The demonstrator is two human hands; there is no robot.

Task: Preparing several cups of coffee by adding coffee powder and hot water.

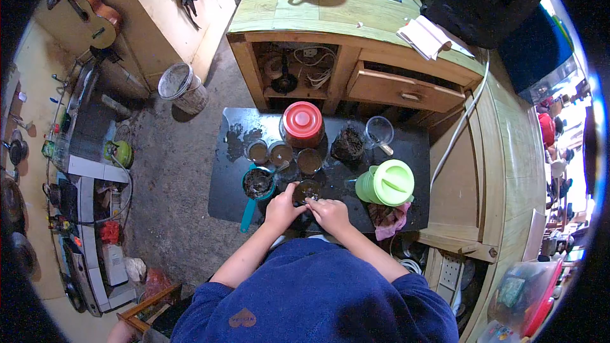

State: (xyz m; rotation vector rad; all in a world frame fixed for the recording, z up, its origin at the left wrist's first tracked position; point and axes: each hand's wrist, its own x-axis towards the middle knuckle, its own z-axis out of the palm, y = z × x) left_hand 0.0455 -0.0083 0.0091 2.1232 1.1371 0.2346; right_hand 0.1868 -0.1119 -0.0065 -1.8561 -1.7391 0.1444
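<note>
My left hand [283, 206] is around the near left side of a small glass [309, 189] on the black low table [333, 216]. The fingers of my right hand [330, 213] meet the near rim of that glass; whether they grip it or a small piece there is hard to tell. Just left stands a teal strainer [247, 215] holding dark wet grounds and a spoon. Beyond are three glasses of brown liquid, the left glass [257, 152], the middle glass [280, 154] and the right glass [309, 161]. Behind them stands a jar with a red lid [302, 120].
A green lidded pitcher [385, 183] stands right, by a pink cloth [390, 221]. Farther back are a bag of dark grounds [348, 144] and a clear cup [380, 129] with a spoon. A wooden counter with a partly open drawer [405, 88] rises beyond; a bucket [182, 88] stands left.
</note>
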